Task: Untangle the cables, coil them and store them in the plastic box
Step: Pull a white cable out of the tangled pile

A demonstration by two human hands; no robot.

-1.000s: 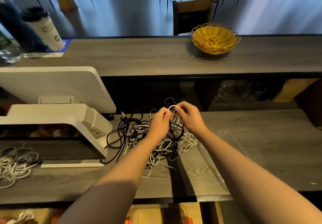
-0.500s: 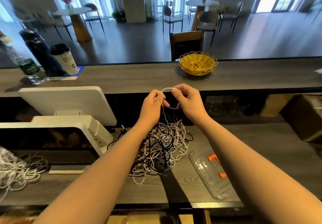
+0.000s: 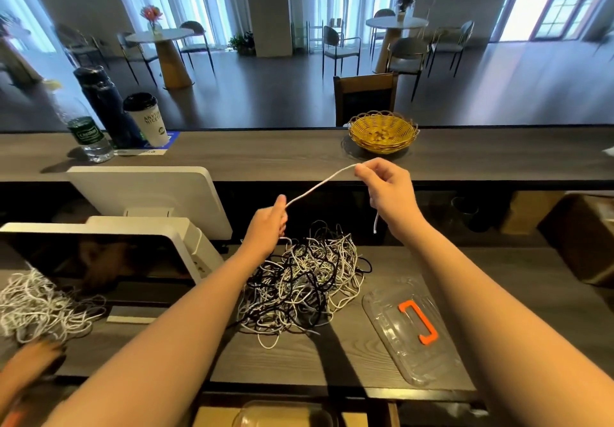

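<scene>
A tangled heap of black and white cables (image 3: 305,280) lies on the lower wooden counter (image 3: 332,357). Above it, a white cable (image 3: 319,187) is stretched between my hands. My left hand (image 3: 267,227) pinches its lower end just above the heap. My right hand (image 3: 387,187) pinches it higher up to the right, and the cable's free end hangs down below that hand. A clear plastic lid with an orange handle (image 3: 417,322) lies flat to the right of the heap. Part of a clear plastic box (image 3: 282,415) shows under the counter's front edge.
A white point-of-sale terminal (image 3: 146,214) stands to the left. A second bundle of white cables (image 3: 36,307) lies at the far left. On the upper counter sit a yellow wicker basket (image 3: 382,132), a paper cup (image 3: 146,119) and bottles (image 3: 103,104).
My hands rose from the heap with a white cable loop, then moved apart, the right hand up and to the right, stretching the cable out. The camera tilted up.
</scene>
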